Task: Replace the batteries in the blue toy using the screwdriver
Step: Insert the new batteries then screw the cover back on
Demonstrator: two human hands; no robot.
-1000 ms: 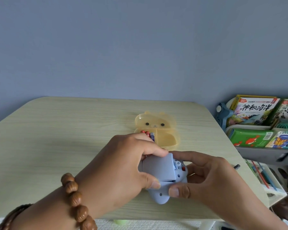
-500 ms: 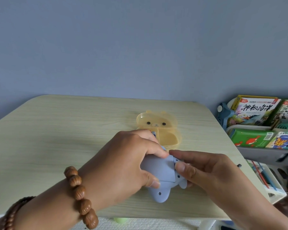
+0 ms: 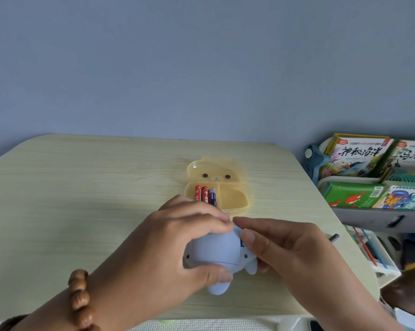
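The blue toy [image 3: 216, 249] looked like smooth matt plastic; the bear-shaped case [image 3: 235, 197] was translucent glossy yellow plastic. The counter [image 3: 82, 199] showed pale wood grain, the bracelet [image 3: 79, 297] polished wooden beads.

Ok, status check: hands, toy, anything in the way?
Left hand gripping blue toy on table. Right hand at toy's side, fingers touching. Three batteries in yellow case behind. Nothing blocking.
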